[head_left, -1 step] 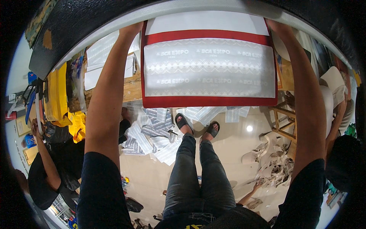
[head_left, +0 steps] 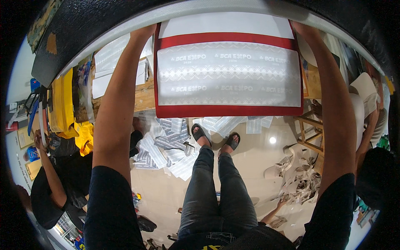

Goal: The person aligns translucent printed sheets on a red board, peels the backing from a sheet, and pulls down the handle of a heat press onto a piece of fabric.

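Observation:
A red fabric piece (head_left: 229,111) lies under printed white transfer sheets (head_left: 229,75) and a plain white sheet (head_left: 225,25) at the top centre. My left hand (head_left: 141,31) is at its upper left edge and my right hand (head_left: 305,31) at its upper right. The fingers of both reach up toward a curved black padded slab (head_left: 104,23) with a pale rim above; they are mostly hidden, so their grip is unclear.
A wooden bench (head_left: 141,93) holds paper stacks (head_left: 106,83). Yellow fabric (head_left: 85,137) hangs left. Printed sheets (head_left: 183,166) and beige scraps (head_left: 291,175) litter the floor by a wooden stool (head_left: 310,143). Co-workers appear left (head_left: 54,185) and right (head_left: 373,179).

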